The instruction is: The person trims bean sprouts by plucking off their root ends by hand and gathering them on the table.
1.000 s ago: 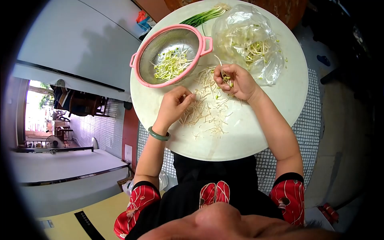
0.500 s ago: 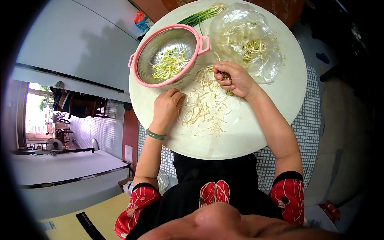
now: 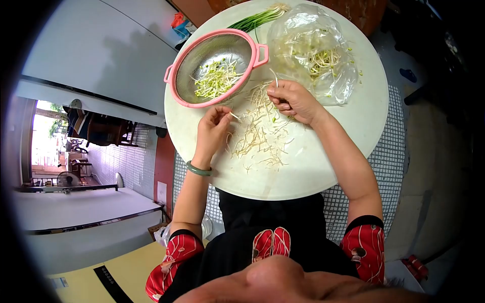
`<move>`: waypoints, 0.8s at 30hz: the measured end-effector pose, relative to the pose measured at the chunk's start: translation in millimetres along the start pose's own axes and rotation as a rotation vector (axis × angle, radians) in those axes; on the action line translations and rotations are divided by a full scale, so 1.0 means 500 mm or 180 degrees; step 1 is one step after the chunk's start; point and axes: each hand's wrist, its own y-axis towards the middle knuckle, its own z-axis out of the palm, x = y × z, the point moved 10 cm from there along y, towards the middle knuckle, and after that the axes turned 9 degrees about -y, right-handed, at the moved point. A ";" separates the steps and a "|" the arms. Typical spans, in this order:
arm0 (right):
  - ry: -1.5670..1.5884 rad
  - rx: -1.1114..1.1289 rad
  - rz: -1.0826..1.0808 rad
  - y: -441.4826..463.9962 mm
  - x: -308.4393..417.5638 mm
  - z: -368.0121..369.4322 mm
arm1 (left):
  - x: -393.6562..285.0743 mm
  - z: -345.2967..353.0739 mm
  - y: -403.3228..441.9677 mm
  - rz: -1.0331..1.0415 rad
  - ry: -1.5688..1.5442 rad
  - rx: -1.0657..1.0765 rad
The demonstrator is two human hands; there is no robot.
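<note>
Apparently, sprouts are being handled singly: a pale strand (image 3: 235,116) is pinched by the left hand (image 3: 211,129), and a sprout (image 3: 274,76) is gripped in the curled right hand (image 3: 298,102). A light, precise pinch is probably called for next. Loose strands (image 3: 258,137) are strewn over the counter (image 3: 303,177); reach is partly obstructed by the pink-rimmed colander (image 3: 192,58) and plastic bag (image 3: 284,31).

Grn onions (image 3: 258,18), top; elec fan (image 3: 67,179), far L; dk slipper (image 3: 408,75) on flr (image 3: 395,121), R.
</note>
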 end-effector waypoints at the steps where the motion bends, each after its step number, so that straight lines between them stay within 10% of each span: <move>1: -0.0155 -0.0038 0.0023 -0.001 -0.003 0.006 | 0.018 0.005 0.001 -0.0307 -0.0849 -0.0042; 9: -0.0860 0.0294 -0.0090 -0.022 0.015 0.078 | 0.049 0.147 -0.018 -0.1329 -0.2277 0.0942; 24: -0.1699 0.0343 -0.0221 -0.015 0.001 0.069 | 0.056 0.155 -0.035 -0.1273 -0.1912 0.1124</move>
